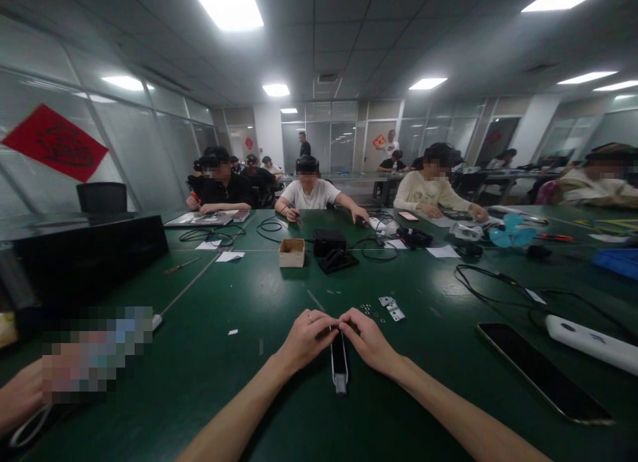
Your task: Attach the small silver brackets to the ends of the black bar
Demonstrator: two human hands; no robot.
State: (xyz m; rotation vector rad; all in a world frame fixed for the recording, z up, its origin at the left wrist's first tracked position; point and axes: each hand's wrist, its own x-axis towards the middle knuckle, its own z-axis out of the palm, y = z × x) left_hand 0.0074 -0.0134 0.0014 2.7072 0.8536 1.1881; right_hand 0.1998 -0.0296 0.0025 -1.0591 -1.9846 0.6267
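My left hand (308, 337) and my right hand (366, 340) meet at the far end of a long narrow black piece with pale edges (339, 359). Its light grey end (341, 384) points toward me. The fingertips of both hands are pinched together and touch each other; what lies between them is too small and covered to make out. Beyond my right hand lie several small rings (367, 309) and a silver metal plate with holes (393, 308).
A phone (543, 372) and a white elongated device (593, 342) lie at the right. A small open box (292, 253) and a black box (329, 242) stand ahead. Another person's hand, blurred out, reaches in from the left. Cables and a blue fan (513, 231) are farther off; people sit opposite.
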